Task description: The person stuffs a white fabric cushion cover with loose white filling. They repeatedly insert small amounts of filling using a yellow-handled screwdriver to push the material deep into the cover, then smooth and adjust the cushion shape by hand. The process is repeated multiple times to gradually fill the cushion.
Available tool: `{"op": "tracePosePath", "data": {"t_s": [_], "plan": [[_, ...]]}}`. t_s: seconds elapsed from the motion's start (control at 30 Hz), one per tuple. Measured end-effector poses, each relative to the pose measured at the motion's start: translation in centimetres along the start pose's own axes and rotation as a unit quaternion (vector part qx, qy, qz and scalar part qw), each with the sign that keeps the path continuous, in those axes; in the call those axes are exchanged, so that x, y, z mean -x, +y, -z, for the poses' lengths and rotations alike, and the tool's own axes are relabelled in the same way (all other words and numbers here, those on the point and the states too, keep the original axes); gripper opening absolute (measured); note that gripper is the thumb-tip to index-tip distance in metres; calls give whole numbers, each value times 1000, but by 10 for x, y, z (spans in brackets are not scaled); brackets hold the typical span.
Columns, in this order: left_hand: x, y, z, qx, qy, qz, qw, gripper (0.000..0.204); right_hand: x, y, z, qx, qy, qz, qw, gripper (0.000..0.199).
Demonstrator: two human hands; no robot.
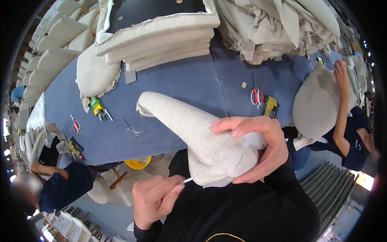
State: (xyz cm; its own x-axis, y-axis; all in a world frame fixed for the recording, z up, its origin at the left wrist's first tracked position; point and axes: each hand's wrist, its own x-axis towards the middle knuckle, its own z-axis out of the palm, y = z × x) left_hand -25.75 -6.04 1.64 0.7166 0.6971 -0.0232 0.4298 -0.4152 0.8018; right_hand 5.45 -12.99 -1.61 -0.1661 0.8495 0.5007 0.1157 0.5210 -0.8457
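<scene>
A tapered piece in beige woven fabric (213, 145) is held in front of my chest, its narrow end pointing up and left. My right hand (266, 141) is closed around its wide end, fingers across the top and thumb below. White fluffy stuffing (254, 140) shows between that hand and the cloth. In my closed left hand (159, 197) is a thin metal rod (186, 180), whose visible end meets the lower left corner of the fabric piece. The rod's handle, if it has one, is hidden in my fist, so its exact kind cannot be made out.
Across the blue-grey table (169, 84) lie red-handled scissors (256, 97), a yellow staple gun (271, 107) and a threaded needle (132, 128). Stacked beige cushions (161, 40) and heaped fabric (274, 28) stand beyond. Co-workers (68, 185) (350, 133) flank the table.
</scene>
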Motion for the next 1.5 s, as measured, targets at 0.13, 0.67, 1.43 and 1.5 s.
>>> {"op": "tracePosePath", "data": {"t_s": [0.13, 0.67, 1.43, 1.5], "plan": [[-10, 2, 12, -34, -21, -34, 999, 14, -5, -2, -4, -33, 3, -38, 999, 95], [1, -67, 55, 166, -189, -23, 967, 29, 5, -6, 7, -56, -22, -109, 992, 93], [-181, 55, -88, 166, -74, -214, 960, 30, 26, -1, 37, -135, 182, -179, 957, 78], [-181, 34, -109, 179, -5, -220, 959, 21, 25, 5, 34, -141, 197, -185, 952, 77]]}}
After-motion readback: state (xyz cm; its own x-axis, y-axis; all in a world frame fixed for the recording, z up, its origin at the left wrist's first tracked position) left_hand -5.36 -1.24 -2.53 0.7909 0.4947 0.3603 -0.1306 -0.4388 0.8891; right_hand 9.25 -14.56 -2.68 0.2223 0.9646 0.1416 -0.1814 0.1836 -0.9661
